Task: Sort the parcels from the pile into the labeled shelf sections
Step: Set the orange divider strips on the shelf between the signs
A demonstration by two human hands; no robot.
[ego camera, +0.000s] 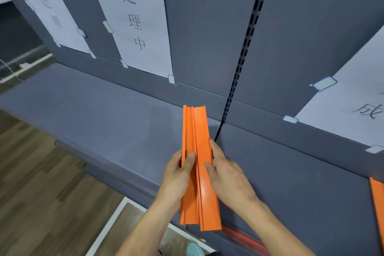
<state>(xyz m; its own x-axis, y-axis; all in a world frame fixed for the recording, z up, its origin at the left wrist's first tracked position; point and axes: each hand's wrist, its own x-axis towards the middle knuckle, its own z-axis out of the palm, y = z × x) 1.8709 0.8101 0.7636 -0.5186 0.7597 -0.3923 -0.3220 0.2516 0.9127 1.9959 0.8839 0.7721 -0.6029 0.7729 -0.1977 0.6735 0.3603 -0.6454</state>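
A: Left hand [178,172] and right hand [226,174], six o'clock. Why both?
B: Left wraps the orange channel strips [199,131], thumb on top; right pinches the other edge. Likely squaring the pair above the grey shelf [104,110].
A: Pointing?
B: Long axis six to twelve, far end toward the back panel; 处理中 label [133,23] at eleven.

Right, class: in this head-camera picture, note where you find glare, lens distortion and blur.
Head view: a soft glare patch sits low on the orange strips; head view: the wide lens leans and bows the grey back panel and the slotted upright; head view: the far-left paper label looks faint and smeared, while the middle label is legible.
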